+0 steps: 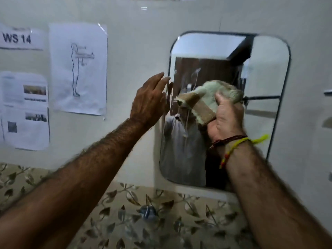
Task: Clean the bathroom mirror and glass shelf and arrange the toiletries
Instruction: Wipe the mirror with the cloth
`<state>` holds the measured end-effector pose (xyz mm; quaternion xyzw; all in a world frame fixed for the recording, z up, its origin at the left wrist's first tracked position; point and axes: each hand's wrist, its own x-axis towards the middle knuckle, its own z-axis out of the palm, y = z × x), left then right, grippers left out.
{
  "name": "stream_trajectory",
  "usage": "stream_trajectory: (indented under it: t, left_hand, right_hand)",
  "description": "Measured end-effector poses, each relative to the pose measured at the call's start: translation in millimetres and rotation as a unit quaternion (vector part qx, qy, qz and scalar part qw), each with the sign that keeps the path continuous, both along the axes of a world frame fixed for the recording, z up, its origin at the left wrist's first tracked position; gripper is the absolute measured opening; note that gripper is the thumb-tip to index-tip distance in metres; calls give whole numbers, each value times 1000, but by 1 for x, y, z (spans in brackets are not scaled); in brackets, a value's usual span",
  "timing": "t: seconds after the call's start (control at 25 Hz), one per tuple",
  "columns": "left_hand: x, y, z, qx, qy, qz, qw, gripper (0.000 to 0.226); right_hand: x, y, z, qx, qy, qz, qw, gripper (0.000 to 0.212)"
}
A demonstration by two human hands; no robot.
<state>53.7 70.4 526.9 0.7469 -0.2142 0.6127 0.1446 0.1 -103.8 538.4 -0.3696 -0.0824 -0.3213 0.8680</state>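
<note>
A pale wall (140,56) was seen under dim light. Printed sheets (78,69) were taped up left of the fingers, and leaf-patterned tiles (125,212) were laid below them.

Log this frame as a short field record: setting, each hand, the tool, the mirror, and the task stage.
setting: pale wall with taped paper sheets, leaf-patterned tiles below
mirror: rounded-corner rectangular wall mirror, streaks on its left part
left hand: open, fingers straight at the mirror's left edge
right hand: grips a pale green cloth with a tan band against the glass
stage: wiping mirror; shelf and toiletries not in view
</note>
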Motion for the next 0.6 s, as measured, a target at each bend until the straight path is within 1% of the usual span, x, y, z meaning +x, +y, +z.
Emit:
stream_trajectory:
  t: [0.04, 0.08, 0.12, 0.16, 0.24, 0.28, 0.36, 0.44, 0.48, 0.56, 0.6]
  left_hand:
    - [12, 4, 12, -1, -22, 9, 1000, 43]
    - [27, 9, 24, 0, -35, 16, 999, 42]
    - [40, 12, 35, 1, -43, 17, 999, 41]
    - [54, 13, 43, -3, -53, 10, 999, 41]
    - [78, 11, 57, -23, -80, -14, 996, 45]
    - [86, 10, 56, -30, -93, -21, 995, 47]
    - [98, 6, 54, -31, -130, -31, 991, 49]
    - [105, 9, 56, -25, -153, -39, 987, 47]
    - [106, 9, 57, -23, -163, -39, 986, 46]
    - [108, 10, 57, -21, -174, -22, 984, 47]
    - [109, 9, 57, -19, -176, -18, 984, 49]
  right_hand:
    - [5, -8, 16, -30, -27, -110, 993, 20]
    - [10, -13, 32, -69, -61, -214, 972, 23]
    - [14, -14, 48, -117, -93, -297, 943, 30]
    - [22, -13, 63, -165, -116, -348, 916, 38]
    - [47, -6, 95, -253, -139, -413, 864, 51]
    - [61, -1, 107, -298, -142, -454, 828, 57]
    - [86, 7, 133, -419, -151, -525, 725, 68]
    - [97, 21, 152, -552, -155, -529, 626, 73]
    - [102, 30, 156, -611, -152, -528, 570, 72]
    - [111, 45, 155, -683, -154, -548, 457, 67]
    - [114, 49, 151, -698, -160, -562, 415, 65]
